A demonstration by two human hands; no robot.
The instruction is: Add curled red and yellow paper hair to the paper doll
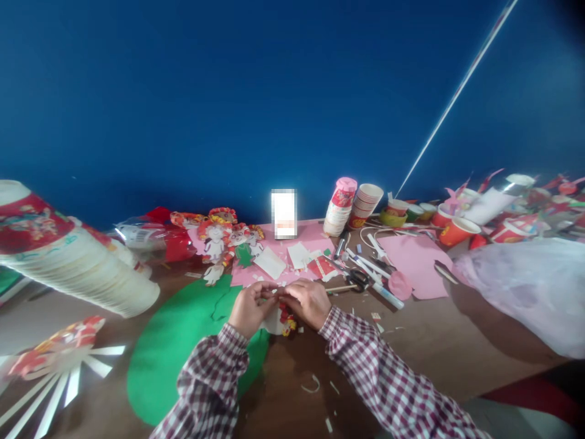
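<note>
My left hand (256, 305) and my right hand (307, 300) meet over the middle of the table with fingertips pinched together. A small whitish bit shows between them, mostly hidden by the fingers. Just below the fingers is a paper cutout (287, 321) in white, red and yellow; I cannot tell whether it is held or lies on the table. Under my left wrist a large green paper circle (169, 360) lies flat. Pink paper (247, 277) with scraps of white card (269, 263) sits just beyond my hands.
Black-handled scissors (359, 279) and several pens (387, 296) lie to the right. Stacked paper cups stand at the back (365, 206), and another stack (91, 262) leans at the left. A whitish plastic bag (525, 292) fills the right side. Painted cutouts (214, 238) are piled at back left.
</note>
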